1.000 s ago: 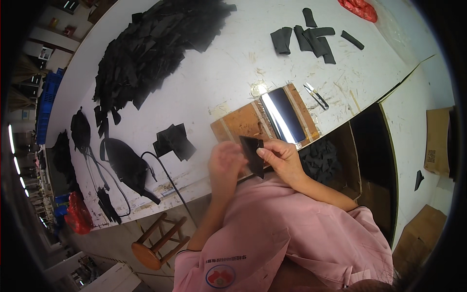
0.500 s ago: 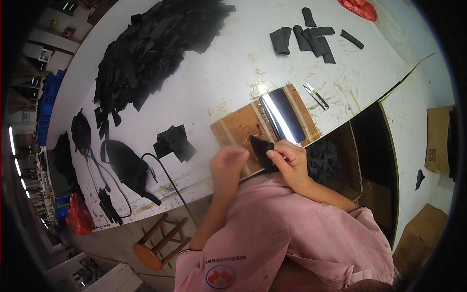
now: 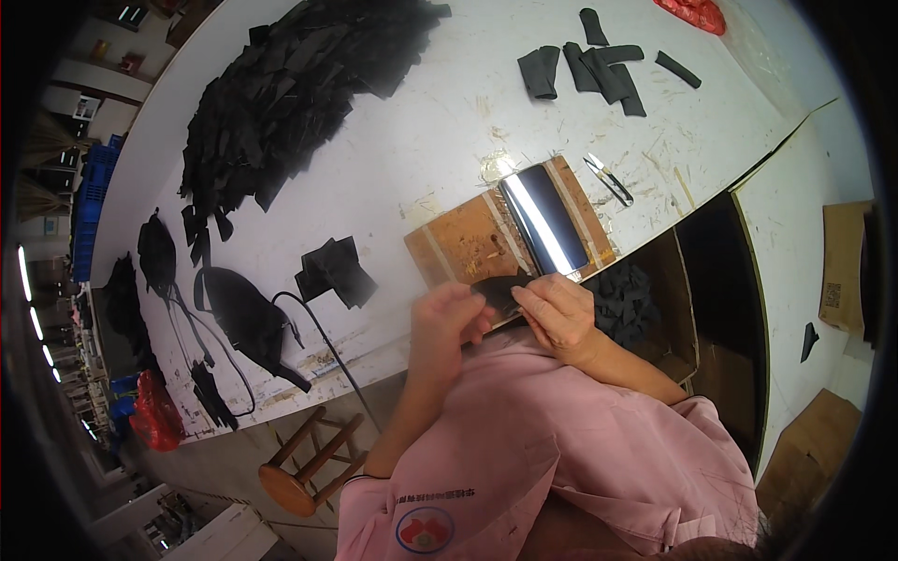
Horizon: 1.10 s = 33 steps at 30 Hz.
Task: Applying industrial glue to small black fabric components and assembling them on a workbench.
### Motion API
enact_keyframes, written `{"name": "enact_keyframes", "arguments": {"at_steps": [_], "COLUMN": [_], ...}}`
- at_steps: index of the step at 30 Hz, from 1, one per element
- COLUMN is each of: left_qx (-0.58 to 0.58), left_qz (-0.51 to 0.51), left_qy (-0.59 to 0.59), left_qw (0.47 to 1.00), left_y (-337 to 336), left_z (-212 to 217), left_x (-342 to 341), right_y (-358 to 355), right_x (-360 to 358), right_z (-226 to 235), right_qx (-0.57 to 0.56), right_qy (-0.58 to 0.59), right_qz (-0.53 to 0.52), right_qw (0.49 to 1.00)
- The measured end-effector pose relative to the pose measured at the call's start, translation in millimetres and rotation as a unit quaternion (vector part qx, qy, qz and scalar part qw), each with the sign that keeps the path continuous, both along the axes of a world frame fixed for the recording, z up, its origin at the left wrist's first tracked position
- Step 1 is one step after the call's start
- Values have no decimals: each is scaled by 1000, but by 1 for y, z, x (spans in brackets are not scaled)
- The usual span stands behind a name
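A small black fabric piece (image 3: 500, 292) is stretched between my two hands, just over the near edge of a wooden board (image 3: 458, 245). My left hand (image 3: 449, 313) pinches its left end with thumb and forefinger, the other fingers curled. The right end is gripped by my right hand (image 3: 558, 313), thumb pressed on top. Beyond my right hand, a shiny dark curved plate (image 3: 543, 222) lies across the board. Thread snips (image 3: 610, 182) rest on the white table to the board's right.
A big heap of black fabric pieces (image 3: 290, 103) covers the far left. Left of the board are a small fabric stack (image 3: 337, 273) and a black bag with straps (image 3: 245, 318). Several folded pieces (image 3: 608, 75) lie far right. An open compartment holds more pieces (image 3: 625, 304). A wooden stool (image 3: 290, 491) stands below.
My left hand has moved right and taken hold of the fabric's left end. The piece has swung from hanging off my right hand to lying stretched between both.
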<state>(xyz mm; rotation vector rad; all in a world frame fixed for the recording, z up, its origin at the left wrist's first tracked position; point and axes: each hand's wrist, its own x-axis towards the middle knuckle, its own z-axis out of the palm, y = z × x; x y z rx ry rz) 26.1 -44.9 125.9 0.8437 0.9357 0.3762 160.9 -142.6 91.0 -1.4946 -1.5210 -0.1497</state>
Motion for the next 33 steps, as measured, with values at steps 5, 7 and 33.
{"name": "enact_keyframes", "arguments": {"at_steps": [5,7,33], "left_qx": [-10,-98,80], "left_qz": [3,21,82], "left_qy": [20,-25,103], "left_qw": [1000,995,988], "left_y": [2,6,-18], "left_z": [-2,-4,-8], "left_x": [-3,-7,-19], "right_y": [-2,-3,-6], "right_x": [4,5,-10], "right_z": [1,2,-10], "right_qx": [14,19,-35], "right_qy": [-78,-102,-89], "right_qz": [18,20,132], "right_qw": [997,994,987]}}
